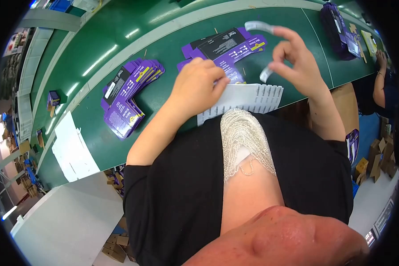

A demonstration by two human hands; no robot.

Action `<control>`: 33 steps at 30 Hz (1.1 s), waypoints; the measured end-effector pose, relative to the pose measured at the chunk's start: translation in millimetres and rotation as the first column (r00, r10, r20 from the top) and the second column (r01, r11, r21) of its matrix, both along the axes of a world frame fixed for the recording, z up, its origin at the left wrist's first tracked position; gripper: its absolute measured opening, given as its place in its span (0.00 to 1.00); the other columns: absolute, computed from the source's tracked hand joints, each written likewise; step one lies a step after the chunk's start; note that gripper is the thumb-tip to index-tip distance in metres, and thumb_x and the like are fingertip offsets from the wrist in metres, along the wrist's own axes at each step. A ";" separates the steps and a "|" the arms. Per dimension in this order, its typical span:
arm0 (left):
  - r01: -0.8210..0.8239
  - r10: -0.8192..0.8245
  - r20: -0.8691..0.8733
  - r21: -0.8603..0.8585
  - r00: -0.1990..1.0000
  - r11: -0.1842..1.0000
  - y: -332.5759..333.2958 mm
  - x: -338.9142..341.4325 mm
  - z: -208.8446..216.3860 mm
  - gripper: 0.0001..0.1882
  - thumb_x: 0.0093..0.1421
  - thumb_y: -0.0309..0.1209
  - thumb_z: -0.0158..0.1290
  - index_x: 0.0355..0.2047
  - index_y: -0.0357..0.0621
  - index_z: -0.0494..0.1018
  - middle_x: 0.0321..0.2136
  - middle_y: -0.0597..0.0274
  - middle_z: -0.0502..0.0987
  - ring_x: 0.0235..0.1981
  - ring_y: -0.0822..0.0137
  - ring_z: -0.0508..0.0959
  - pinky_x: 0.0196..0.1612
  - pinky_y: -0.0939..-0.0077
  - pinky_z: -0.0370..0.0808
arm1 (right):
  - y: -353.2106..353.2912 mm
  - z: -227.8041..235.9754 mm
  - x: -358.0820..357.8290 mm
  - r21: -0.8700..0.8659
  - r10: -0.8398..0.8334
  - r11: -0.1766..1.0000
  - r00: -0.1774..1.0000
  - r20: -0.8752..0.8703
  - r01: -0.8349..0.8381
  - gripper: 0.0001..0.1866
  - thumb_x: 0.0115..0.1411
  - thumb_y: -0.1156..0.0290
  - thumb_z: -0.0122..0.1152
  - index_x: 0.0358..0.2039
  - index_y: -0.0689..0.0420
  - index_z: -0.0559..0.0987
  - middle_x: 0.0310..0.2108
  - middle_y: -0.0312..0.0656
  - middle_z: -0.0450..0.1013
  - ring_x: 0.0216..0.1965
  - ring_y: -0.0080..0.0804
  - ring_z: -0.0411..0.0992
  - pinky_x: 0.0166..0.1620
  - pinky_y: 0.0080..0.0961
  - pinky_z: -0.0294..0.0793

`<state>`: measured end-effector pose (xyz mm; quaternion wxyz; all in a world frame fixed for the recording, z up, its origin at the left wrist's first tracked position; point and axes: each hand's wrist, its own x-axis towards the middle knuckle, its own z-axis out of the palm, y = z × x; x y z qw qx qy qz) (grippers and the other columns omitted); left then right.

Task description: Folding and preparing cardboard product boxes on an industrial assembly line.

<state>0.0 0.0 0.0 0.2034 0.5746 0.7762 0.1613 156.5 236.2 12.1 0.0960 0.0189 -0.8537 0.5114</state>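
My left hand (pixel 198 85) is closed, its fingers curled at the upper left of a white sheet of labels (pixel 248 101) printed in rows. The sheet lies at the table's near edge, in front of my body. To its right my right hand (pixel 295 62) is raised with index finger and thumb spread apart. One small white label (pixel 259 26) clings to the index fingertip, and another label (pixel 265 74) to the thumb tip. Just beyond the sheet lie flat purple and black cartons (pixel 224 45), overlapping each other and partly covered by my left hand.
A fanned stack of purple cartons (pixel 127 95) lies to the left on the green table (pixel 159 37). White paper (pixel 75 150) sits at the far left. Another carton pile (pixel 340 33) stands at the right, near a co-worker's arm (pixel 379 84). Cardboard boxes (pixel 377 155) are on the lower right.
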 end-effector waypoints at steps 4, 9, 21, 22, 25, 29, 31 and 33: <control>-0.121 0.211 -0.249 0.335 0.945 0.934 -6.0 -9.5 -18.9 0.11 0.52 0.32 0.59 0.36 0.47 0.79 0.41 0.56 0.78 0.47 0.55 0.74 0.51 0.65 0.71 | -16.0 -5.3 -44.8 -0.268 -0.233 0.933 0.971 0.052 0.239 0.37 0.57 0.80 0.62 0.66 0.56 0.59 0.26 0.35 0.72 0.26 0.20 0.68 0.34 0.11 0.67; -0.031 0.259 -0.406 0.489 0.877 0.872 -0.2 -8.9 -40.3 0.13 0.50 0.31 0.60 0.37 0.43 0.77 0.43 0.53 0.77 0.47 0.53 0.74 0.52 0.64 0.71 | -37.6 -29.9 -90.6 -0.102 -0.322 0.941 0.947 0.026 0.323 0.37 0.55 0.78 0.64 0.64 0.56 0.61 0.24 0.35 0.73 0.25 0.22 0.69 0.32 0.16 0.69; -0.111 0.276 -0.321 0.450 0.906 0.886 -2.6 -7.8 -47.6 0.15 0.50 0.31 0.60 0.38 0.40 0.76 0.47 0.50 0.75 0.48 0.53 0.74 0.52 0.64 0.72 | -49.0 -47.8 -102.3 0.080 -0.279 0.958 0.960 0.029 0.276 0.36 0.56 0.81 0.63 0.65 0.56 0.61 0.25 0.34 0.72 0.24 0.19 0.67 0.29 0.13 0.66; -0.115 0.278 -0.324 0.444 0.904 0.889 -2.3 -7.7 -45.7 0.15 0.50 0.30 0.60 0.39 0.40 0.77 0.47 0.51 0.75 0.48 0.54 0.75 0.52 0.65 0.72 | -48.6 -47.9 -102.4 0.074 -0.274 0.960 0.961 0.028 0.272 0.36 0.56 0.81 0.63 0.65 0.56 0.62 0.24 0.34 0.72 0.24 0.19 0.66 0.29 0.13 0.66; -0.122 0.282 -0.329 0.432 0.901 0.894 -2.2 -7.9 -43.9 0.15 0.51 0.30 0.60 0.40 0.40 0.78 0.47 0.52 0.75 0.48 0.55 0.76 0.51 0.66 0.73 | -48.0 -48.5 -102.8 0.062 -0.265 0.963 0.964 0.024 0.263 0.36 0.56 0.81 0.62 0.65 0.56 0.62 0.24 0.34 0.72 0.24 0.19 0.66 0.29 0.14 0.66; -0.115 0.274 -0.337 0.425 0.901 0.898 -2.5 -8.8 -44.6 0.17 0.51 0.30 0.60 0.43 0.41 0.77 0.47 0.52 0.75 0.47 0.55 0.75 0.51 0.66 0.73 | -48.7 -49.7 -104.1 0.096 -0.264 0.960 0.964 0.010 0.262 0.36 0.56 0.81 0.62 0.65 0.55 0.62 0.24 0.34 0.72 0.23 0.19 0.66 0.29 0.14 0.66; -0.108 0.272 -0.333 0.439 0.903 0.892 -1.4 -9.7 -45.1 0.17 0.51 0.30 0.60 0.42 0.41 0.77 0.45 0.53 0.75 0.45 0.55 0.75 0.50 0.66 0.72 | -49.5 -50.5 -104.3 0.102 -0.265 0.959 0.964 0.005 0.264 0.36 0.56 0.81 0.62 0.65 0.55 0.63 0.24 0.34 0.72 0.23 0.19 0.66 0.28 0.14 0.66; -0.093 0.268 -0.325 0.466 0.907 0.880 0.8 -11.6 -45.8 0.17 0.50 0.31 0.60 0.41 0.40 0.76 0.42 0.53 0.74 0.42 0.55 0.73 0.48 0.66 0.71 | -50.1 -51.0 -104.4 0.114 -0.268 0.957 0.964 -0.005 0.266 0.36 0.56 0.81 0.62 0.65 0.54 0.63 0.23 0.33 0.71 0.22 0.19 0.66 0.28 0.14 0.66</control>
